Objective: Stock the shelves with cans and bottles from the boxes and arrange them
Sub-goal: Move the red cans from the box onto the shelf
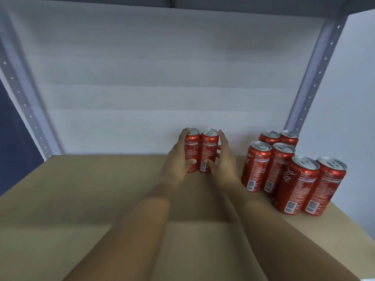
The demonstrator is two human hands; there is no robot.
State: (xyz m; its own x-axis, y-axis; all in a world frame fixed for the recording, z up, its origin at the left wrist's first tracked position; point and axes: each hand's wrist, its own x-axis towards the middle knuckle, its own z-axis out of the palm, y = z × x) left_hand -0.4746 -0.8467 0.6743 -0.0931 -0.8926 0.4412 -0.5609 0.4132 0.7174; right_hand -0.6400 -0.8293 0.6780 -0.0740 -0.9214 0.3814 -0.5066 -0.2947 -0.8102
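Two red cola cans stand upright side by side at the back of the tan shelf board (81, 189), against the white back panel. My left hand (178, 157) wraps the left can (192, 145), thumb across its front. My right hand (224, 159) cups the right can (209, 149), fingers on its right side and thumb low on its front. Both cans rest on the shelf. Several more red cans (284, 169) stand in paired rows to the right.
Grey perforated uprights rise at the left (22, 98) and right (316, 67) of the shelf bay. A white wall (349, 118) lies past the right upright. The shelf above (203, 3) caps the bay. The shelf's left half holds nothing.
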